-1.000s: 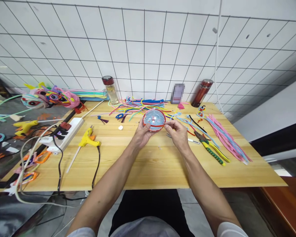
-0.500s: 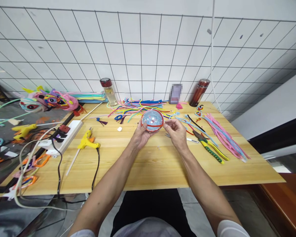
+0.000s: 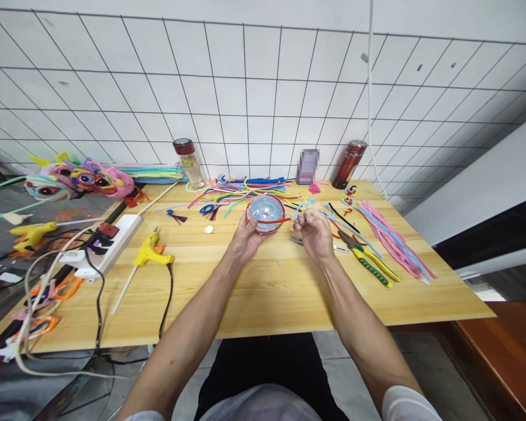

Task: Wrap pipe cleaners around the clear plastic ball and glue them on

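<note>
A clear, dome-shaped plastic shell (image 3: 265, 209) with a red rim rests in my left hand (image 3: 244, 238), whose thumb presses on its near side. Across its front runs a red pipe cleaner (image 3: 272, 221), with one end sticking out to the right. Just right of that end is my right hand (image 3: 315, 234), fingers curled in. A small gap separates it from the shell, and whatever its fingertips may hold is hidden. Below and beside this hand lie a grey metal tip (image 3: 296, 240) and yellow-green pliers (image 3: 370, 261) on the wooden table (image 3: 267, 298).
Pipe cleaners (image 3: 245, 196) spread along the back, and a pink-blue bundle (image 3: 392, 240) lies right. Two bottles, one clear (image 3: 193, 169) and one red-brown (image 3: 349, 166), stand by the wall. Left are a yellow glue gun (image 3: 151, 250), a power strip (image 3: 114, 248), cables and colourful figures (image 3: 87, 181).
My right hand has drawn slightly away from the shell, and its fingers have curled in. The red pipe cleaner's end now sticks out on the right. The whole view has shifted a little.
</note>
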